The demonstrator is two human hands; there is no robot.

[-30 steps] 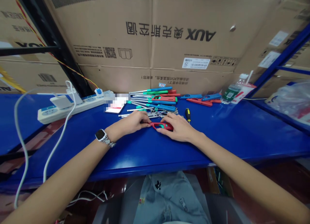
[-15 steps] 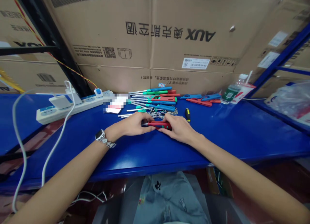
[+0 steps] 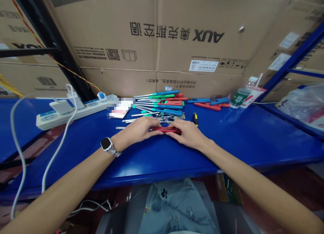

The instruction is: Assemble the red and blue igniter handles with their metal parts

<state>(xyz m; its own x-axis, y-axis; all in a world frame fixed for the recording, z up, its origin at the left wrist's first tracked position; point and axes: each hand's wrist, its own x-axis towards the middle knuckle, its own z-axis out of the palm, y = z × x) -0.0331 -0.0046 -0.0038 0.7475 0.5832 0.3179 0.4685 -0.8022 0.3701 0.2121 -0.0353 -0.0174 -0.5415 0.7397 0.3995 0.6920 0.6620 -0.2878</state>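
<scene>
Both hands hold one red lighter (image 3: 165, 129) low over the blue table. My left hand (image 3: 143, 128) pinches its left part, where a thin metal tube sticks out to the left beneath the fingers. At the right end of the red handle, my right hand (image 3: 188, 133) has its thumb and fingers closed round it. Just behind lie small metal wires and parts (image 3: 168, 118). Beyond them is a pile of long lighters with blue, green and red handles (image 3: 172, 102). A yellow and black screwdriver (image 3: 195, 119) lies right of my right hand.
Red and blue handle shells (image 3: 208, 106) lie at the back right, near a bottle (image 3: 239, 97). A white power strip (image 3: 63, 116) with plugs and a phone (image 3: 124, 109) are at the left. A large cardboard box (image 3: 162, 48) stands behind the blue table (image 3: 152, 159).
The red lighter has turned in my fingers, so its green parts no longer show. Its metal tube now shows left of my left hand.
</scene>
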